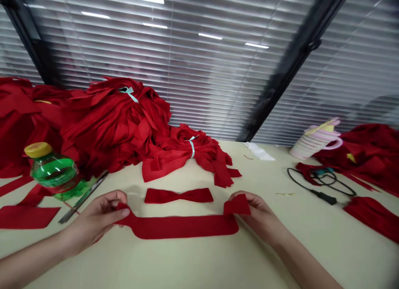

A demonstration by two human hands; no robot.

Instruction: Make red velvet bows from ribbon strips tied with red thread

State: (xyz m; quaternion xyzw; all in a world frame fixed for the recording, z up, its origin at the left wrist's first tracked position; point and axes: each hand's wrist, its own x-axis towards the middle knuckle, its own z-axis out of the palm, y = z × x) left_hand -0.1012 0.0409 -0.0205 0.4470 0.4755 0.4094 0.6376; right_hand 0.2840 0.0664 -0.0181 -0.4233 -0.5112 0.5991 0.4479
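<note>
Good, your left hand [96,218] and right hand [255,214] have fingers clamped on opposite ends of the red fabric strip [177,227], just below the red bow [178,195].

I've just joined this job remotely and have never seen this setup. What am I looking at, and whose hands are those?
This single picture comes from a camera worn on a person's head, looking forward and down, so the bare hands are the wearer's own. The left hand and right hand each hold one end of a red fabric strip above a pale table. Just beyond lies a red bow-shaped piece. Further back are piles of red strips and a green plastic bottle.
</note>
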